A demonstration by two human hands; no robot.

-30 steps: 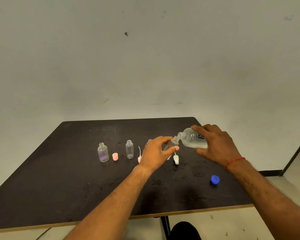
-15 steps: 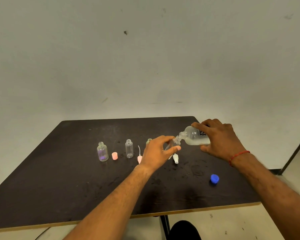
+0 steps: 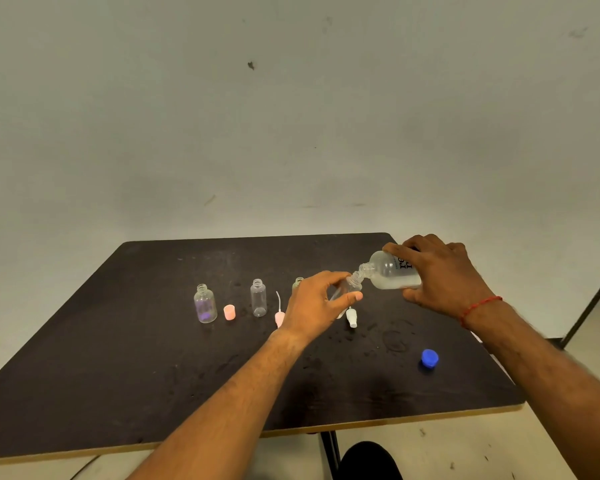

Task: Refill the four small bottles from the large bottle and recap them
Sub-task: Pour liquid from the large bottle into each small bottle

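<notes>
The right hand [image 3: 444, 280] grips the big bottle [image 3: 390, 273] round its fat middle and tips it on its side. Its mouth meets the mouth of a small bottle [image 3: 347, 289]. The left hand [image 3: 317, 303] pinches that one between thumb and fingers, tilted, just above the bench [image 3: 118, 375].

Three more stand open in a row to the left: a purple bottle [image 3: 205, 304], a clear bottle [image 3: 258, 297] and a green bottle [image 3: 298, 282], half hidden behind the left hand. A pink cap [image 3: 229, 312], a white cap [image 3: 351, 318] and a blue cap [image 3: 429, 357] lie on the bench.

The small bottle looks light and thin, so I think a hard squeeze could squash it. Holding its sides below the neck seems best. The bench has wet spots, so things may be slippery. The big bottle looks heavier with water in it, and the small mouth is narrow, so a slow tip is safest.
</notes>
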